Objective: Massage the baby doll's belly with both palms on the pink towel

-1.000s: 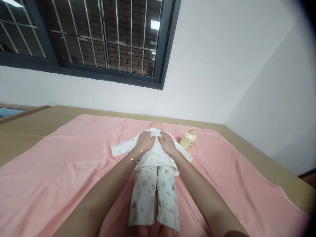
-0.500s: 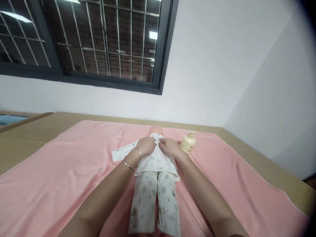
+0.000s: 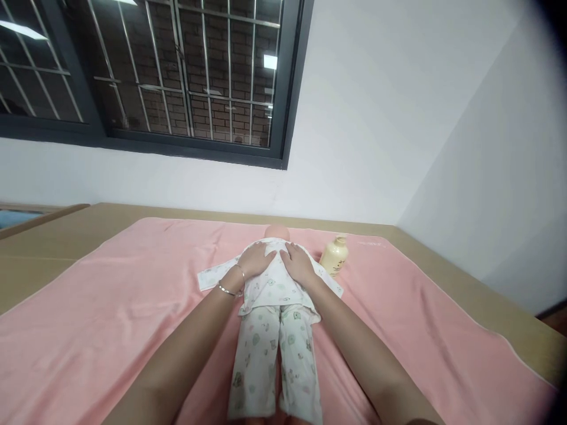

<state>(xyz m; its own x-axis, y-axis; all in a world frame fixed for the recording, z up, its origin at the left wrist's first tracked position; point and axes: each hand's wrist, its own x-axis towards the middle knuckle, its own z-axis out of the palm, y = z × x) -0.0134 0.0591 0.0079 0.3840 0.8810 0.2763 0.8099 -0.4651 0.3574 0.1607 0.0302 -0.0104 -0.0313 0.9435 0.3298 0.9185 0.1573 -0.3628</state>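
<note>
A baby doll (image 3: 277, 232) lies stretched out with its head toward the wall, dressed in a white printed top (image 3: 277, 289) and matching trousers (image 3: 256, 366). On the upper left of the top rests my left hand (image 3: 256, 260), laid flat with its fingers extended; bangles circle that wrist. My right hand (image 3: 297, 264) lies flat on the upper right of the top, fingers out and thumb apart. Both thumbs point inward, close to each other. The left sleeve (image 3: 217, 274) spreads out sideways, and part of the right sleeve (image 3: 334, 284) shows beyond my right wrist.
Right of the doll, a pale yellow pump bottle (image 3: 334, 255) stands on the pink sheet (image 3: 155, 283). The tan surface (image 3: 119, 215) beneath it reaches the white wall (image 3: 354, 147). A barred window (image 3: 186, 77) is at upper left.
Both hands have flattened and spread outward over the top, their fingers now straighter. The right sleeve has come into sight beside my right wrist. The view has shifted slightly.
</note>
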